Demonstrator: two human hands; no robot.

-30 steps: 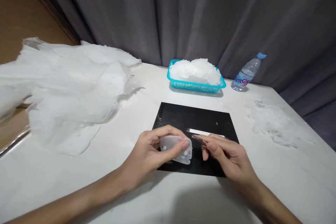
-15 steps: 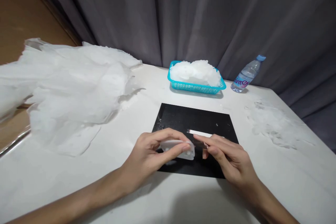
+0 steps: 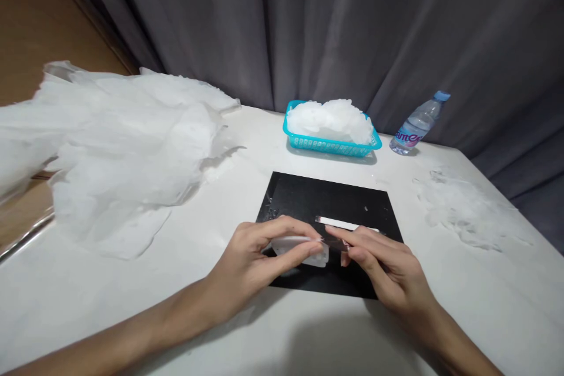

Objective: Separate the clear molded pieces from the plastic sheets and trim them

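Note:
My left hand (image 3: 264,252) is closed, pinching a small translucent white plastic piece (image 3: 299,249) between thumb and fingertips. The piece is held tilted above a black mat (image 3: 335,188). My right hand (image 3: 383,264) is closed around a thin, dark, blade-like tool (image 3: 337,243), mostly hidden by the fingers. Its narrow end points left, close to the upper edge of the plastic piece; whether they touch I cannot tell. Just beyond the right fingers, a slim white stick-like object (image 3: 341,224) lies on the mat, partly covered by the hand.
A heap of translucent white sheets (image 3: 132,135) covers the table's left side. At the back, a blue basket (image 3: 330,148) holds white pieces, with a water bottle (image 3: 414,129) to its right. Thin clear scraps (image 3: 467,208) lie at the right. A grey curtain (image 3: 308,23) hangs behind.
The plastic piece has tilted slightly in my left hand, and the left fingertips have shifted a little along its edge. The right hand is nearly still. The view has moved slightly.

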